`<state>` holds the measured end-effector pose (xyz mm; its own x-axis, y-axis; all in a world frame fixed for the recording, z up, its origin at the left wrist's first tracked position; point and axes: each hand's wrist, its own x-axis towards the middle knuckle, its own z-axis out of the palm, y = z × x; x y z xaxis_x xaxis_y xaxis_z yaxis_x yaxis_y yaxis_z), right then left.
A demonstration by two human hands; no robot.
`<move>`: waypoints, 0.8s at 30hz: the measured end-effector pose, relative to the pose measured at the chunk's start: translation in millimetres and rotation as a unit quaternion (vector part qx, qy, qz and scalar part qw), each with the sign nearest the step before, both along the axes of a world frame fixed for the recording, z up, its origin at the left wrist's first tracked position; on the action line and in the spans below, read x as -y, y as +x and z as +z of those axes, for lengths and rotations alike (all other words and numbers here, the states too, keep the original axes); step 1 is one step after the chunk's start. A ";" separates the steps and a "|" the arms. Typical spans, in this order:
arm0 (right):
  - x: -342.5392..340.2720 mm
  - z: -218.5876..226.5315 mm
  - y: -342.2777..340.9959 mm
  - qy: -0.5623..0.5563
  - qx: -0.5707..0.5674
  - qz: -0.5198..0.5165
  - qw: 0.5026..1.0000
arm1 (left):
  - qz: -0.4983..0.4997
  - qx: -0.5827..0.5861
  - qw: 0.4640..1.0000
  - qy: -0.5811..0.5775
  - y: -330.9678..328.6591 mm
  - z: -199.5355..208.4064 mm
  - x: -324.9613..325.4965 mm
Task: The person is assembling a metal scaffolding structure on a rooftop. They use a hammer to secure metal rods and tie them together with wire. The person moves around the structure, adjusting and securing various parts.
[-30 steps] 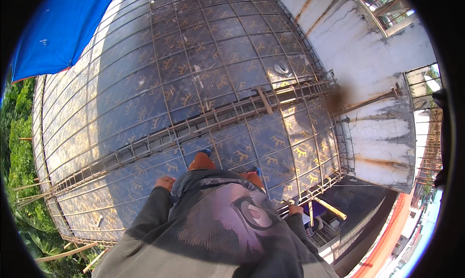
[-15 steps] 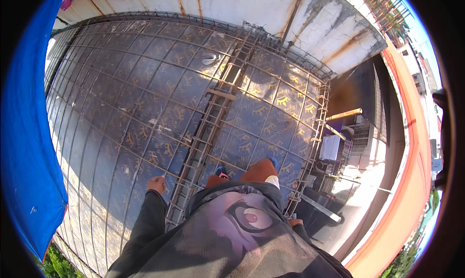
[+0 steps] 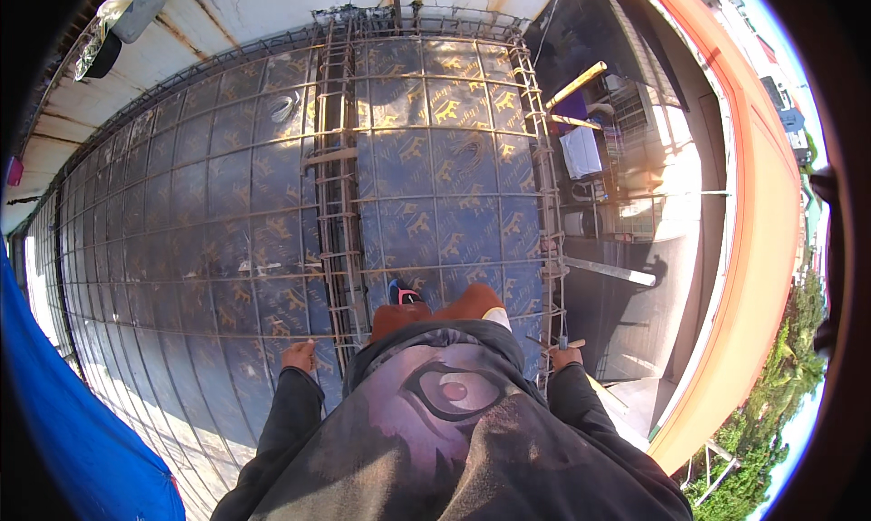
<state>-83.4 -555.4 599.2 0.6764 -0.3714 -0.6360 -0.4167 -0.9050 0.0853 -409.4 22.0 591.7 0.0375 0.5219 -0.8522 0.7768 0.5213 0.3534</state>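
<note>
My left hand hangs low over the steel bar grid, just left of a long rebar cage. Its fingers are curled closed, and what they may hold is hidden. At my right side, my right hand is closed round a small tool with a tan handle and a grey part; its exact kind is too small to tell. That hand is beside a second rebar cage along the panel's right edge. One of my feet, in a dark shoe, stands between the two cages.
Dark printed form panels lie under the bars. A coil of wire rests at the far left. Beyond the right cage is a drop to a lower level, with a pale beam sticking out. A blue tarp hangs at left.
My view has turned to the right, so the cages now run nearly straight ahead. My right hand has come further into sight, showing the small tool. My left hand stays low and closed.
</note>
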 end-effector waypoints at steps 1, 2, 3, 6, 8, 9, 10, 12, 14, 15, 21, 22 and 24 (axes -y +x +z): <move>12.8 -0.9 -3.2 0.004 -0.002 -0.017 1.000 | -0.003 0.002 1.000 -0.014 2.7 1.1 3.3; 12.7 -1.1 -5.7 0.014 -0.007 -0.029 0.999 | -0.002 0.000 1.000 -0.021 -0.5 4.6 2.9; 13.1 -0.3 -10.4 0.017 0.014 -0.019 1.000 | 0.000 -0.002 1.000 -0.028 -1.6 6.7 1.1; 4.4 18.8 -15.0 -0.003 -0.006 0.003 1.000 | 0.005 0.024 0.999 -0.028 4.2 0.5 -16.2; 24.9 14.2 -22.4 -0.047 -0.045 0.024 0.998 | -0.002 0.038 0.999 -0.004 25.1 -0.5 -17.5; 34.0 11.4 -23.5 -0.069 -0.063 0.036 0.995 | -0.004 0.047 0.999 0.009 39.6 1.9 -16.2; 44.2 9.3 -23.4 -0.049 -0.086 0.002 0.995 | -0.010 0.055 0.998 0.018 52.6 5.2 -12.9; 58.4 2.0 -21.7 -0.053 -0.099 0.027 0.993 | -0.024 0.071 0.997 0.036 79.1 14.6 -0.6; 48.6 -1.5 -9.2 -0.047 -0.130 0.013 0.990 | -0.018 0.071 0.996 0.047 72.1 11.0 3.4; 42.2 0.1 0.1 -0.042 -0.121 0.003 0.992 | -0.016 0.073 0.996 0.051 69.9 9.5 9.0; 73.2 -31.7 38.3 0.029 -0.084 -0.002 0.996 | -0.042 0.025 0.999 0.017 42.4 9.2 59.4; 145.1 -62.1 35.1 0.006 -0.081 0.089 0.993 | -0.050 0.036 0.998 -0.021 65.0 -6.1 81.6; 91.5 -53.1 51.0 0.045 -0.024 0.004 0.999 | -0.024 -0.010 1.000 0.003 51.4 19.2 94.6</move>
